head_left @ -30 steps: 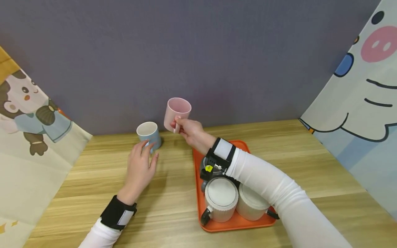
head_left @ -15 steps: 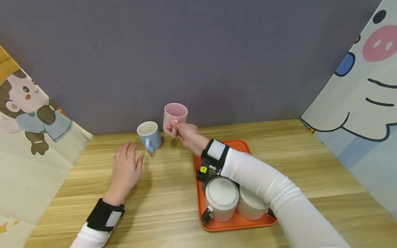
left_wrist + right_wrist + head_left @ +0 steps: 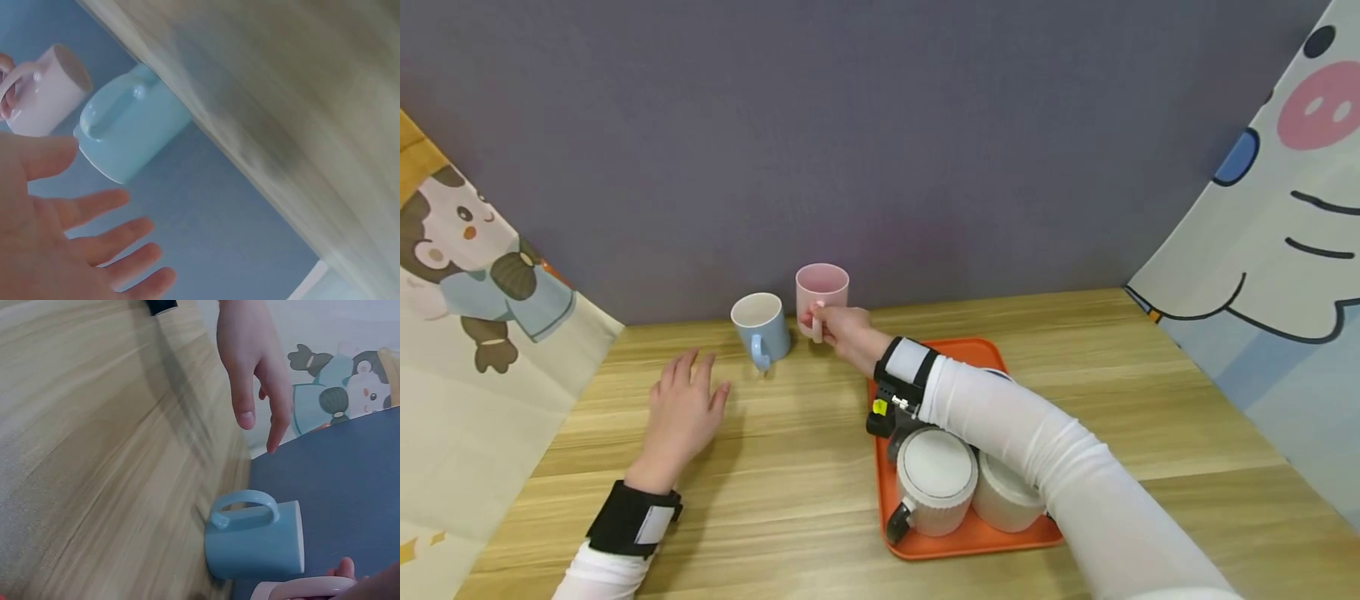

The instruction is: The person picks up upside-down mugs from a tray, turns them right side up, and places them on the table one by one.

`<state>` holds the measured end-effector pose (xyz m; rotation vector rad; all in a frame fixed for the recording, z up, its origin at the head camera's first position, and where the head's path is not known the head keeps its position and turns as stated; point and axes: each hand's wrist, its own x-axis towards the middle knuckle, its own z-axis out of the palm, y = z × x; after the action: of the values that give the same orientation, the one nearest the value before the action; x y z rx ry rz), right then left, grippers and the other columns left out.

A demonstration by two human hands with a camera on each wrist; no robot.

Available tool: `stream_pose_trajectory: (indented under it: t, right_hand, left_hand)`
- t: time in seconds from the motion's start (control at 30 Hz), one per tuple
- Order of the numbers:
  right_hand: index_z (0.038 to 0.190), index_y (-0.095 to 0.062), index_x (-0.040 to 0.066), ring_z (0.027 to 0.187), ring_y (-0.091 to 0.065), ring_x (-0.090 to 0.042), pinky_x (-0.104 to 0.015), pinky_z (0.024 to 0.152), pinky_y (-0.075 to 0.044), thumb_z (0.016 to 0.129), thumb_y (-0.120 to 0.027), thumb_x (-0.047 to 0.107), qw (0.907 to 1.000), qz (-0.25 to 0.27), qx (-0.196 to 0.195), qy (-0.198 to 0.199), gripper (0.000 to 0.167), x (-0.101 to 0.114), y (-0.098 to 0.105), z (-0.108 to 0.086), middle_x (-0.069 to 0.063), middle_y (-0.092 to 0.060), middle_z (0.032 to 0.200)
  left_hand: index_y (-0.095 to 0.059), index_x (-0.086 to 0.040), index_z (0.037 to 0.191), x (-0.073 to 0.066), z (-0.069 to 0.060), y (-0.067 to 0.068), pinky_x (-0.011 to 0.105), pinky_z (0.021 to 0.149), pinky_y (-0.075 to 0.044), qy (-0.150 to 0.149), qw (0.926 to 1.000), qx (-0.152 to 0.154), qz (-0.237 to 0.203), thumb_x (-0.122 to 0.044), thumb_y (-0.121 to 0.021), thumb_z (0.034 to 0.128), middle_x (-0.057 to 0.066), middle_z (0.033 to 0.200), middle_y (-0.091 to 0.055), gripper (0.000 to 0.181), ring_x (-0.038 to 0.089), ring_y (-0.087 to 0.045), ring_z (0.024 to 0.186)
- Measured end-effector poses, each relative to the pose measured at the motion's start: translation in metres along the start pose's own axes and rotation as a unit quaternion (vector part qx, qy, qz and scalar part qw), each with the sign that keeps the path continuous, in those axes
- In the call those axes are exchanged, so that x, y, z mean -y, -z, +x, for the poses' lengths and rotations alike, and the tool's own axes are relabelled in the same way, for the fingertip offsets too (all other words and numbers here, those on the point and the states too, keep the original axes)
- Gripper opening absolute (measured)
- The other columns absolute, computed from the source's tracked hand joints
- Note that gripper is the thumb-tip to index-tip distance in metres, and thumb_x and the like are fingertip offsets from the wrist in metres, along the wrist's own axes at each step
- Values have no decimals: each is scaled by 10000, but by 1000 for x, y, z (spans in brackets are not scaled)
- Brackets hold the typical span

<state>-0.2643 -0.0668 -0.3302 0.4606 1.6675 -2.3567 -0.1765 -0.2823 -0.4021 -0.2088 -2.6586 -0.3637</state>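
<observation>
Pink mug (image 3: 822, 293): held upright at the far side, left of centre, just right of the blue mug (image 3: 772, 340) and near the grey wall (image 3: 880, 150); with its base showing from the left wrist, so probably just clear of the wooden tabletop (image 3: 790, 483).
Right hand (image 3: 844, 327): pinching the pink mug's handle (image 3: 817, 330) with thumb and fingers; impossible to tell how many fingers.
Pink mug's handling: likely light, stiff, smooth and chippable; best taken by the handle, on its near side.
Left hand (image 3: 681, 412): loosely spread at the fingers, holding nothing; left of the blue mug and nearer, apart from it.
Blue mug: standing upright, with its handle toward the near side; probably equally slick, rigid and breakable, best gripped there.
Orange tray (image 3: 970, 548): right of centre, partly beneath the right forearm (image 3: 1030, 417), bearing two ribbed mugs (image 3: 937, 475) with dark handles.
</observation>
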Motion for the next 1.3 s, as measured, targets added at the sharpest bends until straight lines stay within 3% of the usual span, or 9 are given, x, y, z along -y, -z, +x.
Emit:
stream_pose_trajectory:
  t: [0.43,0.53,0.63,0.77,0.9,0.97,1.1,1.13,1.3]
  right_hand:
    - [1120,-640,-82,1064,-648,-279,-342,923,-506,911,-587,12,9994,-353,-24,-23,236,-17,-11,10,-239,-651,1132]
    - [1064,-667,-66,959,-689,-242,-301,832,-541,899,-607,12,9990,-421,-150,87,192,-25,-15,15,-213,-701,1012]
    - [894,-706,-11,754,-705,-184,-243,652,-550,871,-652,38,9987,-376,49,354,77,-56,-14,65,-148,-722,804]
    - [853,-702,-5,736,-694,-180,-229,628,-533,868,-661,68,9984,-475,80,306,86,-69,-15,85,-148,-721,811]
    - [1050,-655,-89,829,-662,-179,-145,608,-455,933,-559,45,9967,-797,-175,18,203,-29,-20,6,-235,-679,1067]
    - [1051,-649,-99,788,-638,-164,-120,572,-412,938,-547,39,9970,-755,-137,-22,206,-24,-19,-6,-236,-675,1078]
    - [1003,-664,-87,752,-637,-152,-156,609,-445,922,-574,38,9982,-598,-44,-8,174,-31,-18,7,-227,-688,1043]
    - [989,-673,-70,771,-654,-158,-175,640,-461,915,-590,44,9984,-569,-3,3,159,-37,-17,19,-212,-698,1023]
    - [1020,-672,-71,916,-695,-204,-183,667,-482,909,-604,47,9980,-625,50,7,176,-40,-15,23,-217,-688,1051]
  left_hand:
    - [-400,54,1350,8,-3,9,704,906,-264,361,9950,886,296,-249,-512,959,368,1371,-335,507,564,-277,1231]
    - [-378,43,1373,9,-4,11,711,917,-255,451,9925,1087,336,-265,-492,969,374,1382,-318,521,569,-261,1241]
    - [-363,47,1384,10,-4,13,715,926,-245,540,9904,1227,326,-273,-486,973,380,1391,-301,535,570,-246,1252]
    - [-358,58,1385,11,-5,15,717,934,-234,637,9884,1342,304,-280,-483,974,383,1399,-286,546,572,-235,1258]
    - [-354,58,1386,14,-4,16,718,936,-237,687,9870,1415,324,-283,-477,978,383,1404,-276,546,573,-232,1258]
    - [-354,58,1386,14,-3,16,720,935,-239,706,9866,1436,335,-286,-474,979,382,1407,-272,547,574,-231,1259]
    - [-348,60,1391,16,-3,16,721,938,-237,735,9858,1469,342,-290,-468,981,382,1413,-263,552,577,-226,1261]
    - [-348,59,1392,16,-3,16,722,938,-237,734,9858,1468,349,-292,-467,982,383,1413,-265,553,579,-227,1261]
    - [-352,61,1390,17,-3,16,726,935,-244,732,9859,1461,368,-294,-466,981,385,1410,-272,553,582,-237,1255]
